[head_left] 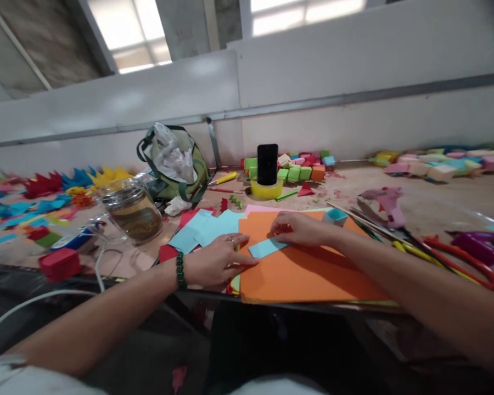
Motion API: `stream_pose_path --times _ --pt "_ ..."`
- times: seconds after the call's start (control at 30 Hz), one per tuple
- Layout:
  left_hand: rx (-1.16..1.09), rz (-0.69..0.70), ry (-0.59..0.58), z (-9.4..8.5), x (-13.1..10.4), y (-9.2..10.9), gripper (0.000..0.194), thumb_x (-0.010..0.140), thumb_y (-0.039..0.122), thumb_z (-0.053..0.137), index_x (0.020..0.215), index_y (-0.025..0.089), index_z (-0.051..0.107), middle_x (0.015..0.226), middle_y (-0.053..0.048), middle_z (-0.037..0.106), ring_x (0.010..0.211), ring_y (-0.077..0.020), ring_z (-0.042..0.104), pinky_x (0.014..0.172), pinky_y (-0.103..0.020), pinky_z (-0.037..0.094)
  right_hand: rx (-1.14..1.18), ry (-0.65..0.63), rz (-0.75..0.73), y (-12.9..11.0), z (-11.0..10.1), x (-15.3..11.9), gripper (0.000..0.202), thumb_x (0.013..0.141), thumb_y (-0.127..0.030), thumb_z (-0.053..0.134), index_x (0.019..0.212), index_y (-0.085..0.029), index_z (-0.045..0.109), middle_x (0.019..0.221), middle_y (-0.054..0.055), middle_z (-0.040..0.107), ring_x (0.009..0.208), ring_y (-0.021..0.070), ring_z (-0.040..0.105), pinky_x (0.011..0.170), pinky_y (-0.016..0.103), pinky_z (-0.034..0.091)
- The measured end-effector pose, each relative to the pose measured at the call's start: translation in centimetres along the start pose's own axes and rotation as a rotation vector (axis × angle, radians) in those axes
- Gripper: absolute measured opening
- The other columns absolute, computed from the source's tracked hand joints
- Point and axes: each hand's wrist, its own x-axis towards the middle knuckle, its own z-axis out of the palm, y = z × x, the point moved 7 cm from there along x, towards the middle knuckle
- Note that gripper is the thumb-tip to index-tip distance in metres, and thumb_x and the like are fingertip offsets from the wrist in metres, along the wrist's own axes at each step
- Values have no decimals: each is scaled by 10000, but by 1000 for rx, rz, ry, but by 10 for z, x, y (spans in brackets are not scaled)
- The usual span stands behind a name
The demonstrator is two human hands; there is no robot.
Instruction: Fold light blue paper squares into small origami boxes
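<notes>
A light blue paper strip lies flat on a stack of orange sheets. My right hand rests on the strip's right end, its fingers curled together over the paper. At the strip's left end is my left hand, fingers spread, with a fingertip close to the strip's lower edge. A folded light blue paper piece stands on the orange sheets behind my right wrist. More light blue sheets lie left of the stack, over red paper.
A phone stands in a yellow tape roll. Behind are colourful paper blocks. At left are a glass jar, a green bag and a red block. Pink glue gun and orange-handled scissors lie at right.
</notes>
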Motion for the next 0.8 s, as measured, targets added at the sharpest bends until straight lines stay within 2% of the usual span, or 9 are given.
stream_pose_path --times 0.1,0.17,0.23,0.3,0.37,0.43,0.5,0.63,0.8 --pt "-58 36 -42 -7 11 -3 286 871 285 551 1130 289 672 1363 -139 495 1269 -310 439 1054 -485 319 73 -111 65 -3 5 -2 329 683 -388 692 929 -170 667 836 28 628 703 147 545 602 248 405" --pt "-166 31 -88 -11 22 -11 240 818 260 618 1037 260 716 1314 -141 541 1206 -295 505 1015 -442 368 141 -209 110 0 11 -2 288 639 -392 725 798 -163 653 677 -15 577 589 117 489 516 229 350" --pt "-324 -100 22 -24 38 -32 336 777 310 661 1093 200 690 1266 -161 574 1150 -280 544 964 -398 413 234 -216 97 0 9 0 284 630 -409 731 638 -157 598 556 -44 494 521 92 418 481 224 297" --pt "-522 -303 285 -42 50 -59 513 740 404 685 1191 167 625 1220 -157 603 1071 -261 578 909 -383 441 405 -5 114 4 -5 5 347 655 -469 705 605 -161 552 535 -52 460 511 85 394 484 226 293" --pt "-870 -403 380 -39 65 -73 536 728 477 678 1149 147 645 1142 -140 643 989 -232 609 841 -339 463 598 313 130 9 -22 5 378 674 -519 678 660 -168 538 594 -43 483 539 93 422 504 232 325" --pt "-1198 -391 407 -30 81 -74 482 694 498 705 1005 129 701 995 -115 685 897 -199 627 787 -302 464 702 436 137 9 -21 5 396 680 -550 664 697 -176 536 617 -38 489 545 99 418 508 240 333" --pt "-1328 -359 533 -25 91 -73 446 639 484 750 894 120 721 868 -86 695 788 -170 625 731 -280 462 701 496 120 7 -14 6 416 670 -569 669 660 -185 508 595 -43 454 550 105 400 518 249 333" --pt "-1336 -332 665 -12 94 -64 420 644 498 735 781 101 727 731 -67 686 681 -152 591 677 -271 447 656 376 77 -1 12 12 396 713 -556 644 686 -186 506 628 -35 438 588 116 387 544 257 334" --pt "-1319 -282 737 -14 87 -55 346 655 424 742 814 116 748 822 -84 722 792 -198 622 746 -290 461 656 287 48 -8 22 10 409 746 -572 599 699 -178 503 626 -32 405 591 115 357 535 256 312"
